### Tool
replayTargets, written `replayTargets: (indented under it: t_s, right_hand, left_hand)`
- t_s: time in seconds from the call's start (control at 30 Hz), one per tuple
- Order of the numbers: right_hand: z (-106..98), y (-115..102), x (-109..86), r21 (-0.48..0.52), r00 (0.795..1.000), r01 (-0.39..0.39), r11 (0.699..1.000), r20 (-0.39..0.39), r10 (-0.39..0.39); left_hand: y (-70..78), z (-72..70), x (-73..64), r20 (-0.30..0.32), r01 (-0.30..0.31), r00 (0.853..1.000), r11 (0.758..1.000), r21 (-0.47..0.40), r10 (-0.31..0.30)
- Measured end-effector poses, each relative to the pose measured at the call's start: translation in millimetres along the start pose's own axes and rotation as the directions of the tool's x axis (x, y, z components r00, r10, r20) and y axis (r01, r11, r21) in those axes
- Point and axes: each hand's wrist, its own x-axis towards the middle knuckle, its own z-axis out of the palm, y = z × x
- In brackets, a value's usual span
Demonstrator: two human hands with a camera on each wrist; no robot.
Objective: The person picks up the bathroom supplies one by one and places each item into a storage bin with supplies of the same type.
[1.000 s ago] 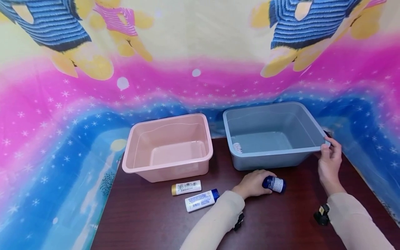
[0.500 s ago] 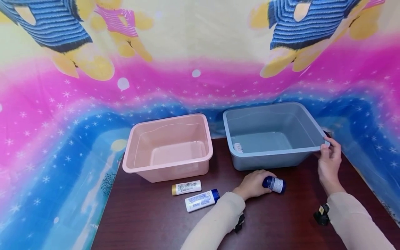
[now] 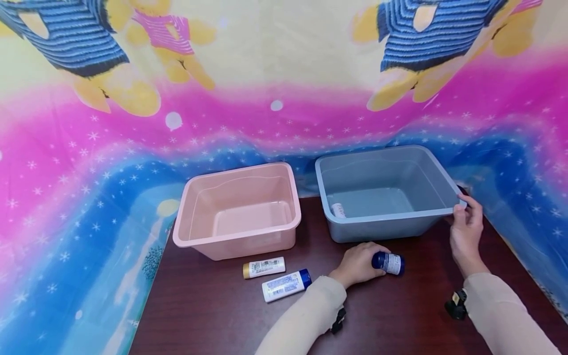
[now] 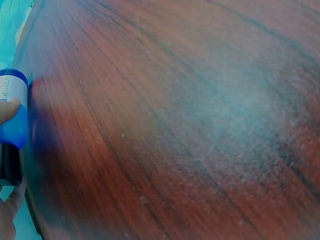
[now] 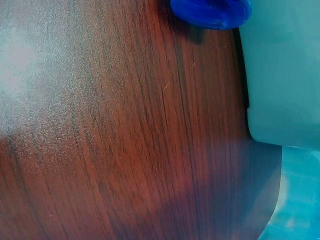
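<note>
In the head view my left hand (image 3: 358,264) grips a dark blue bottle (image 3: 392,264) with a white label, near the cap end. The bottle lies roughly sideways just in front of the grey-blue bin (image 3: 381,231); whether it touches the table I cannot tell. Part of a blue bottle (image 4: 17,122) shows at the edge of the left wrist view. My right hand (image 3: 468,234) holds the front right corner of that bin's rim, thumb in front. A white printed item (image 3: 338,210) sits inside the bin at the left, partly hidden by the front wall.
A pink bin (image 3: 253,241) stands to the left. Before it lie a white tube with a gold cap (image 3: 266,266) and a white bottle with a blue cap (image 3: 284,286). A patterned cloth (image 3: 266,123) rises behind the dark wooden table (image 3: 213,315).
Both hands stay almost where they were, as do the bottle and bins. The head view has shifted very slightly. The white item inside the grey-blue bin has turned a little.
</note>
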Motion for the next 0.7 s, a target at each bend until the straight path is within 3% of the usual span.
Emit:
replayTargets:
  t_s: [0.43,0.7]
  right_hand:
    - [-0.4,2.1,-0.3,0.027,0.999,0.043,0.999,-0.005,-0.043]
    - [0.0,0.4,-0.3,-0.002,1.000,-0.007,1.000,0.005,0.007]
  left_hand:
    - [-0.4,2.5,-5.8,-0.034,-0.008,0.999,1.000,-0.001,0.008]
    - [3.5,-5.7,-11.5,-0.066,-0.049,0.997,0.999,0.008,0.050]
